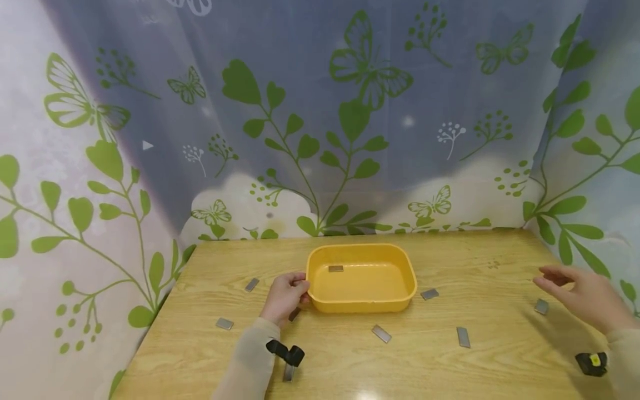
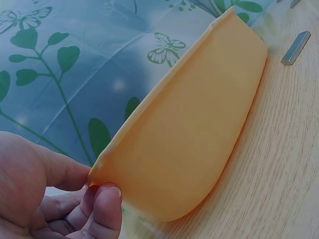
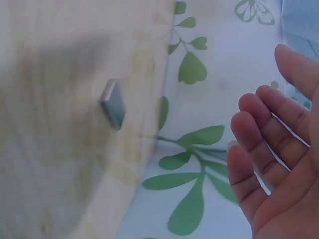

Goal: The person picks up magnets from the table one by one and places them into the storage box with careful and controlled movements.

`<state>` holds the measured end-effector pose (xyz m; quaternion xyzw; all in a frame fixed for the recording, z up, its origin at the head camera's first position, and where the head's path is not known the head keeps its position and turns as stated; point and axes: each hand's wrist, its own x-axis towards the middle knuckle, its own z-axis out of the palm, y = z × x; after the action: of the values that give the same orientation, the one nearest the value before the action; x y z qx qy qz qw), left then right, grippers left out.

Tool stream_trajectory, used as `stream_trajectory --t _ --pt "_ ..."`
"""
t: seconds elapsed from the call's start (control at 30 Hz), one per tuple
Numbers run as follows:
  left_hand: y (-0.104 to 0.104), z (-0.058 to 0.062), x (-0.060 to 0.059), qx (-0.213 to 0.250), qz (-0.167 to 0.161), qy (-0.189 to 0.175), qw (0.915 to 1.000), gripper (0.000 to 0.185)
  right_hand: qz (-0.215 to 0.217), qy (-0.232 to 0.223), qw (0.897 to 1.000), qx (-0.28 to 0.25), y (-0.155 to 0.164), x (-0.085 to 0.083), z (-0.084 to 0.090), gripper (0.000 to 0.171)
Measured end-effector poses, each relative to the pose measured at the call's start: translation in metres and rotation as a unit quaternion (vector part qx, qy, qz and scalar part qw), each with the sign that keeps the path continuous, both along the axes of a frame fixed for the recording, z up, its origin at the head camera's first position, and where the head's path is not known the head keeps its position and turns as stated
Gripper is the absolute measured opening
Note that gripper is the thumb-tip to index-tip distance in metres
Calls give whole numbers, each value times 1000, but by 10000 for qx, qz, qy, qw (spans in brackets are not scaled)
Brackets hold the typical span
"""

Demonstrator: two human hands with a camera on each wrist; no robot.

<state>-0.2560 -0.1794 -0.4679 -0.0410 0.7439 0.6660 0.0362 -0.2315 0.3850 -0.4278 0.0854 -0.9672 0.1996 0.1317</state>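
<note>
A yellow plastic basin [image 1: 360, 306] stands on the wooden table, with one small grey metal block [image 1: 336, 268] lying inside it. My left hand [image 1: 284, 297] pinches the basin's left rim between thumb and fingers; the left wrist view shows this hand [image 2: 65, 194] at the corner of the yellow wall [image 2: 199, 119]. Over the table's right side hovers my right hand [image 1: 582, 294], holding nothing, its fingers loosely bent. Below and left of it lies a metal block [image 1: 541, 306], seen also as a block [image 3: 113, 104] in the right wrist view, apart from the fingers [image 3: 249, 144].
Several more metal blocks lie scattered: one right of the basin [image 1: 429, 294], one in front [image 1: 381, 333], one at front right [image 1: 463, 337], and others at left [image 1: 224, 323]. A patterned curtain [image 1: 300, 139] encloses the table [image 1: 420, 366] at the back and sides.
</note>
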Motion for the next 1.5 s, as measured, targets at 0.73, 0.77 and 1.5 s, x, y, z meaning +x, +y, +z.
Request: stream_trajectory --t 0.73,0.77,1.5 --pt "3 6 -4 -129 -22 -41 9999 32 -117 -1593 9871 37 28 1 -35 83" --pt "4 6 -4 -135 -19 -37 9999 32 -117 -1664 9860 75 29 0 -36 85" --pt "1 4 0 -132 47 -130 9998 30 199 -1814 9829 262 26 -11 -51 60"
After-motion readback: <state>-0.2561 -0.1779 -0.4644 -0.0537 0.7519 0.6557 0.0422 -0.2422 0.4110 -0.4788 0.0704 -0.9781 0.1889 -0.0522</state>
